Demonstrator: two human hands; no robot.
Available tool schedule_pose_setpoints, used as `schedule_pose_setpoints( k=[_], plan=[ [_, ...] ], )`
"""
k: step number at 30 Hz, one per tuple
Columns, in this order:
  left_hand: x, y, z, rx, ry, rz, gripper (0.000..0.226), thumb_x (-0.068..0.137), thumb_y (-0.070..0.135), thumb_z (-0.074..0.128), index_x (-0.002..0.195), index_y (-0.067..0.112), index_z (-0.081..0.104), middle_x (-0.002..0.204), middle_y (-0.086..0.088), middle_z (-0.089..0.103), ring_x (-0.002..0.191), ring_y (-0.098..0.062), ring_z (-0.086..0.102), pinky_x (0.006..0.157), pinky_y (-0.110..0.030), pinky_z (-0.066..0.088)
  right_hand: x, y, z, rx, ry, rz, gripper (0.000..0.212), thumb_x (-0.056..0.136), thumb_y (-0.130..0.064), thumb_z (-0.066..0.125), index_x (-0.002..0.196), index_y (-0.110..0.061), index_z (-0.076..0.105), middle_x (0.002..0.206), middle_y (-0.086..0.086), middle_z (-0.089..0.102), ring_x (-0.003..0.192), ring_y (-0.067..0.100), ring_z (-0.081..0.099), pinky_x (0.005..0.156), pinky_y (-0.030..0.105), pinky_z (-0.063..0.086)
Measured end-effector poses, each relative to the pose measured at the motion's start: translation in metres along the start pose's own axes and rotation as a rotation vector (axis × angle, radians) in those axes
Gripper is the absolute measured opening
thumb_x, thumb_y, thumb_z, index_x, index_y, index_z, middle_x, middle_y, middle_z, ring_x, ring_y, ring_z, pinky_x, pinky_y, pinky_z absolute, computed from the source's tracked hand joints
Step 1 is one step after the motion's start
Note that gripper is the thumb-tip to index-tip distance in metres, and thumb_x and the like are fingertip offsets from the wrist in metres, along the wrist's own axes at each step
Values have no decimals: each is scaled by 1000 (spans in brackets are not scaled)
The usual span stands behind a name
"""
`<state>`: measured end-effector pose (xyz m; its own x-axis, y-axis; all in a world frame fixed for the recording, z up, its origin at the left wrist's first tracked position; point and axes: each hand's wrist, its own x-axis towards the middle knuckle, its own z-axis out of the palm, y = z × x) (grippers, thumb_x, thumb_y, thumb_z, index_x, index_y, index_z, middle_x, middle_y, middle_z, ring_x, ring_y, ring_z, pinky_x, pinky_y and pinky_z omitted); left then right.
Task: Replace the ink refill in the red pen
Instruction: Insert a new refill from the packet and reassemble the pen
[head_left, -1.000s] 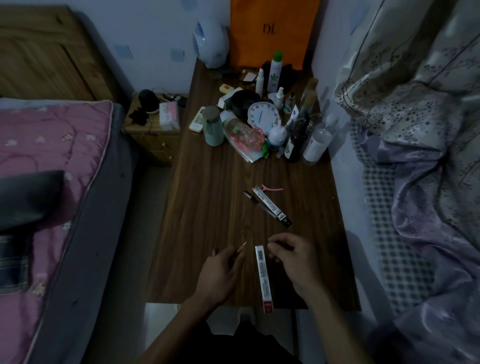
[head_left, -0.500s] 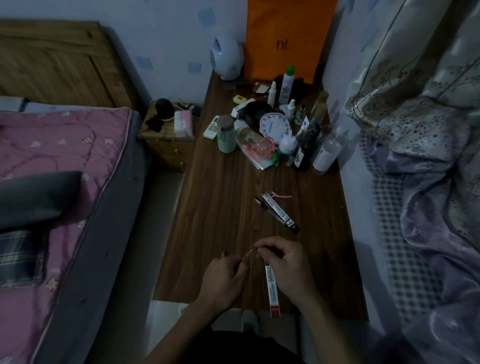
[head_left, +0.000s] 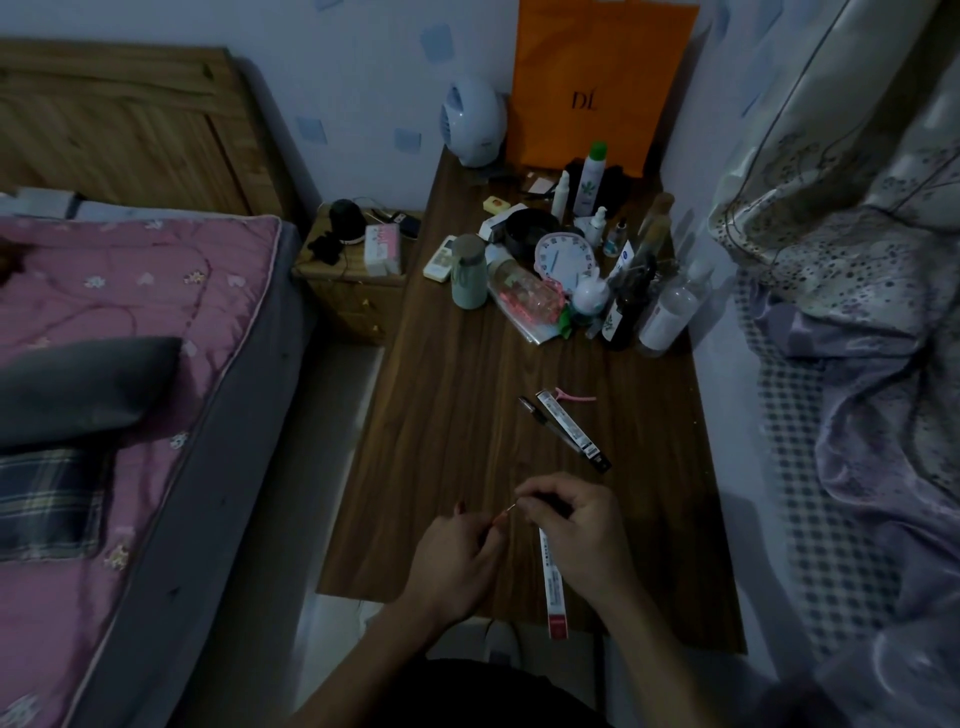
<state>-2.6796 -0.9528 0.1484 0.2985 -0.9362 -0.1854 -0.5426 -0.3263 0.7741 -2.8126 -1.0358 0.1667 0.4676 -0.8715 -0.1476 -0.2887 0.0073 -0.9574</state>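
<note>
Counter (head_left: 467, 415): bottles (head_left: 670, 312) crowd far end, you work at near edge. Your right hand (head_left: 576, 530) curls round dark pen barrel (head_left: 546, 502) (too dim to call it red). Your left hand (head_left: 457, 561) pinches thin refill (head_left: 505, 514), tip aimed at barrel mouth; touching or just short, cannot tell. Red-ended refill packet (head_left: 553, 587) lies beneath right hand, overhanging counter edge. Second packet (head_left: 569, 431) and dark pen (head_left: 537, 413) lie together, farther up counter. Judgement: insertion about midway; you have yet to seat refill and close barrel.
</note>
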Motion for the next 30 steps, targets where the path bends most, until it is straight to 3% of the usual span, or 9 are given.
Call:
schedule_pose_setpoints(
  k=[4, 7, 10, 14, 20, 26, 30],
  plan=[
    [-3, -1, -1, -33, -18, -9, 42, 98, 29, 46, 68, 3, 59, 56, -13, 61, 52, -20, 58, 85, -38, 51, -3, 1, 3, -9, -9, 4, 32, 86, -3, 71, 84, -36, 71, 86, -12, 73, 87, 1, 69, 69, 10, 53],
    [-6, -1, -1, -38, -24, -25, 40, 99, 26, 47, 71, 1, 61, 60, -15, 62, 55, -27, 59, 67, -38, 51, -5, 0, 2, 21, 15, -1, 33, 86, -3, 71, 82, -36, 72, 83, -14, 74, 80, 3, 69, 66, 11, 53],
    [-8, -1, -2, -31, -28, -37, 41, 99, 26, 46, 71, -1, 62, 63, -18, 63, 58, -29, 59, 62, -31, 41, -8, -1, 2, 17, 32, -20, 32, 86, -5, 71, 81, -36, 71, 86, -17, 73, 82, 4, 69, 67, 10, 52],
    [-10, 1, -1, -10, -3, -18, 43, 98, 26, 48, 64, 2, 57, 59, -19, 60, 55, -29, 56, 54, -36, 39, -10, 0, 4, 18, -2, -11, 34, 86, -4, 71, 82, -38, 71, 88, -18, 73, 87, 2, 70, 70, 12, 54],
    [-13, -1, -1, -15, -9, -13, 44, 97, 27, 48, 61, 3, 54, 50, -7, 51, 42, -9, 41, 53, -38, 38, -13, 0, 6, -5, -25, -27, 33, 86, -2, 71, 84, -35, 71, 89, -18, 72, 89, 2, 69, 72, 11, 53],
    [-17, -2, -3, -59, -20, -24, 44, 98, 27, 47, 63, 3, 57, 50, -2, 51, 42, -10, 43, 50, -37, 38, -13, 2, 4, 0, -2, -45, 33, 85, -1, 71, 83, -35, 71, 87, -15, 73, 85, 5, 70, 69, 14, 55],
    [-16, -2, -4, -75, -29, -34, 44, 98, 26, 47, 64, 1, 57, 52, -9, 52, 44, -14, 44, 51, -39, 39, -13, 4, 7, -3, -32, -42, 34, 85, -3, 71, 85, -36, 71, 89, -15, 73, 86, 4, 70, 71, 15, 55]
  ],
)
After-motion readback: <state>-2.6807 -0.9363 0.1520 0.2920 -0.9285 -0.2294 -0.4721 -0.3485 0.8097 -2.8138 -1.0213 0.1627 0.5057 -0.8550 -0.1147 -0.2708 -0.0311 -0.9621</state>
